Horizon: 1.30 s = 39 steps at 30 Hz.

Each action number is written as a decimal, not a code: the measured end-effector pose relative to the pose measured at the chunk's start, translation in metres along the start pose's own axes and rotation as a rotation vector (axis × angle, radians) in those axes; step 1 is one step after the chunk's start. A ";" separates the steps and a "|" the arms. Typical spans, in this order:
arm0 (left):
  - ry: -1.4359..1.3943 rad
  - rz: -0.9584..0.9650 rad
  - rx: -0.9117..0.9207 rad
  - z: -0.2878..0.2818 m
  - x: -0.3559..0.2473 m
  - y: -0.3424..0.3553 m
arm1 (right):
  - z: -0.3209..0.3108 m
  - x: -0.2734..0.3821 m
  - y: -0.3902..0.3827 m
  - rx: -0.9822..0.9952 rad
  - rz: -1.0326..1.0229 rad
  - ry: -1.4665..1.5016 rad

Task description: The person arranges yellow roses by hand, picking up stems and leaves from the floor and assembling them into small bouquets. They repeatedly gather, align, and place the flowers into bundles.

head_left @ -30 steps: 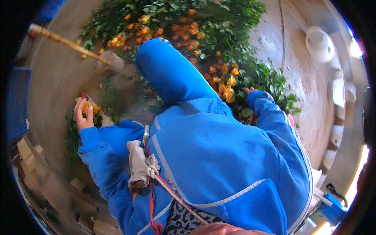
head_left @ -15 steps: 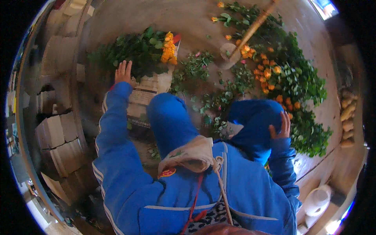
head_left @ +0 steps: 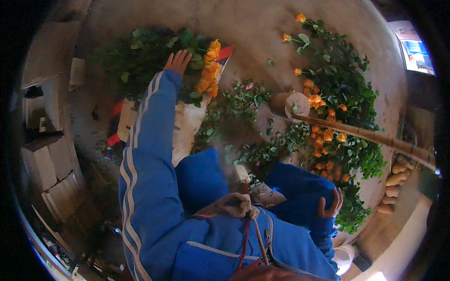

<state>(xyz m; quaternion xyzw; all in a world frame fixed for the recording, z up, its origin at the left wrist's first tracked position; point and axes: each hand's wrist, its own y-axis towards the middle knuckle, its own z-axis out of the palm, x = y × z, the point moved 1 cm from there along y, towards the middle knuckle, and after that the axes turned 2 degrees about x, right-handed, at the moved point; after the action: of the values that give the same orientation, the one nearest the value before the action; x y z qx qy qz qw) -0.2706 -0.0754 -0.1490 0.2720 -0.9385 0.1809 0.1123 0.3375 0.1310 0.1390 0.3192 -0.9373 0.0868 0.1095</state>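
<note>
My left hand [head_left: 176, 62] lies open, fingers spread, on a leafy bunch [head_left: 140, 55] with orange rose heads [head_left: 208, 70] at its right end, resting on a pale sheet [head_left: 187, 125] with red edges. My right hand [head_left: 331, 205] rests on my bent right knee [head_left: 295, 187], fingers apart, nothing visible in it. Right of centre, more orange roses [head_left: 328, 136] lie among long leafy stems. A long wooden stick [head_left: 365, 134] with a round pale block [head_left: 296, 104] at its end crosses them. Loose leaves and pink blooms [head_left: 248, 95] are scattered between the two piles.
Cardboard [head_left: 49, 161] is stacked along the left side. Oblong tan items [head_left: 393, 180] sit at the right edge, above a white bucket [head_left: 343, 257] at lower right. A bright opening [head_left: 411, 49] shows at upper right.
The view has swung round from a second ago. My left arm has reached farther forward and right onto the bunch. The stick now slants down to the right.
</note>
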 end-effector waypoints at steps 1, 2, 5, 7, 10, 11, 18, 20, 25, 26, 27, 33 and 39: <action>-0.021 0.017 0.027 0.005 0.003 0.010 | 0.001 0.001 0.005 0.011 0.017 0.001; -0.033 0.029 0.083 0.011 0.004 0.018 | 0.002 0.002 0.010 0.013 0.026 0.001; -0.061 0.035 0.246 0.027 0.001 0.021 | 0.004 0.005 0.025 0.039 0.044 -0.004; -0.109 0.047 0.268 0.038 -0.007 0.008 | 0.006 0.008 0.033 0.058 0.053 -0.005; -0.075 0.057 0.252 0.055 -0.017 -0.021 | 0.007 0.012 0.040 0.064 0.064 0.001; -0.063 0.061 0.206 0.060 -0.020 -0.027 | 0.007 0.012 0.041 0.059 0.065 0.007; 0.127 0.008 0.010 0.091 -0.035 -0.018 | 0.012 0.003 0.044 0.022 0.060 -0.008; 0.084 0.017 0.028 0.091 -0.032 -0.007 | 0.013 0.000 0.045 0.022 0.043 -0.030; 0.013 0.059 0.160 0.074 -0.025 0.008 | 0.011 0.001 0.042 0.028 0.056 -0.019; 0.004 0.061 0.172 0.069 -0.023 0.011 | 0.010 0.003 0.042 0.027 0.058 -0.015; 0.000 0.060 0.215 0.066 -0.022 0.013 | 0.010 0.004 0.041 0.028 0.062 -0.017; -0.009 0.092 0.284 0.055 -0.015 0.026 | 0.010 0.007 0.043 0.019 0.069 -0.026; 0.060 0.089 0.368 0.072 -0.019 0.036 | 0.010 0.007 0.045 0.005 0.035 -0.034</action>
<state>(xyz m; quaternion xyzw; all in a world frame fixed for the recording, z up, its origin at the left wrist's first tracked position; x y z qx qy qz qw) -0.2825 -0.0673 -0.2303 0.2404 -0.8970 0.3622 0.0806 0.3030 0.1593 0.1267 0.3043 -0.9444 0.0854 0.0912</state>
